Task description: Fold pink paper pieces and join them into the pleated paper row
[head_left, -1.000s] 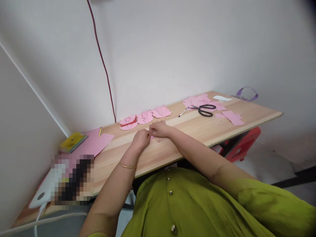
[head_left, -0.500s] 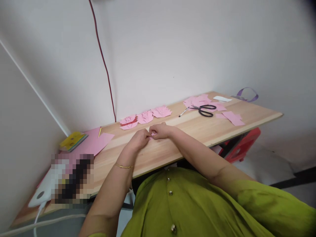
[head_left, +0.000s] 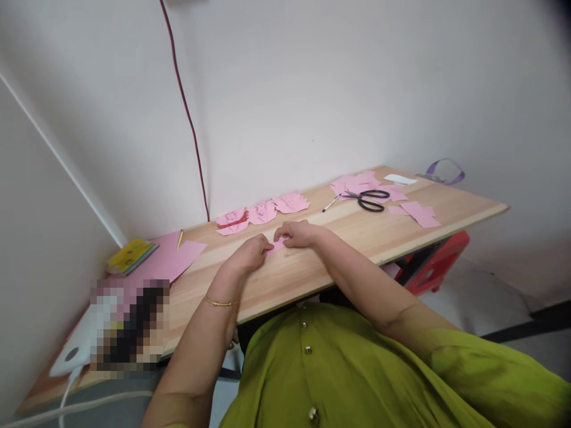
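A small piece of pink paper [head_left: 279, 244] lies on the wooden table between my two hands. My left hand [head_left: 255, 254] pinches its left end, fingertips closed and low over the tabletop. Curled over the paper's right part is my right hand [head_left: 298, 234], its thumb and forefinger bent down onto it, with some pink showing between them. The fingers hide part of the paper, so any fold or mark on it cannot be made out. Beyond my hands, three pink paper pieces [head_left: 262, 212] with jagged edges and reddish markings stand in a row along the wall.
Black-handled scissors [head_left: 372, 200] lie on pink paper scraps [head_left: 354, 180] at the right, beside a pen [head_left: 331, 203]. More pink pieces [head_left: 420, 214] sit near the right end. Left are a large pink sheet [head_left: 173, 258], a yellow pencil [head_left: 180, 239] and a yellow pack [head_left: 130, 255].
My right hand has shifted slightly right and its fingers have spread a little from my left hand. More of the pink paper now shows between them.
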`<state>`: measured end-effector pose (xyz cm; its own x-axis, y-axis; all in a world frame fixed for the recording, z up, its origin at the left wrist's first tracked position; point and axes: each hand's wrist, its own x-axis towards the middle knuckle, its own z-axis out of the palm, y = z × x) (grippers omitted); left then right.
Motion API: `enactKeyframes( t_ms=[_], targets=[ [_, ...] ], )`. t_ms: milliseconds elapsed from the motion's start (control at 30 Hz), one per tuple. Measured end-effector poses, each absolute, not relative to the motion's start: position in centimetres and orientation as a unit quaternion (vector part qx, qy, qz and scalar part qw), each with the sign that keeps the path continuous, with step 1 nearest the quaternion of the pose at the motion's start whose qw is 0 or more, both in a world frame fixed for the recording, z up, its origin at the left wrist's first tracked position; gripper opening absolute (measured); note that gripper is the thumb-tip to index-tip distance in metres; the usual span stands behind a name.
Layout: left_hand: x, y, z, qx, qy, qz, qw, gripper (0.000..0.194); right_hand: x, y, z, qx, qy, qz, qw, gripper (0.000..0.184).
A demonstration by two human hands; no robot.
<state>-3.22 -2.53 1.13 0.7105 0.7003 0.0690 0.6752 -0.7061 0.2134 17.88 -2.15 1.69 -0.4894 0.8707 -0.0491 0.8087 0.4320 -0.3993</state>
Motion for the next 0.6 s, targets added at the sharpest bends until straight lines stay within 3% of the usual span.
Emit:
enactKeyframes(
  t_ms=[333, 600],
  targets=[
    [-2.8, -3.7, 1.8, 0.934, 0.35, 0.031, 0.059, 0.027, 17.2, -3.1, 2.0, -0.488, -0.853, 0.16, 0.093, 0.038],
    [-3.2, -5.6, 1.1, 0.939, 0.343, 0.012, -0.036, 0.038, 17.0, -4.1, 1.8, -0.491, -0.857, 0.109, 0.111, 0.035]
  ],
)
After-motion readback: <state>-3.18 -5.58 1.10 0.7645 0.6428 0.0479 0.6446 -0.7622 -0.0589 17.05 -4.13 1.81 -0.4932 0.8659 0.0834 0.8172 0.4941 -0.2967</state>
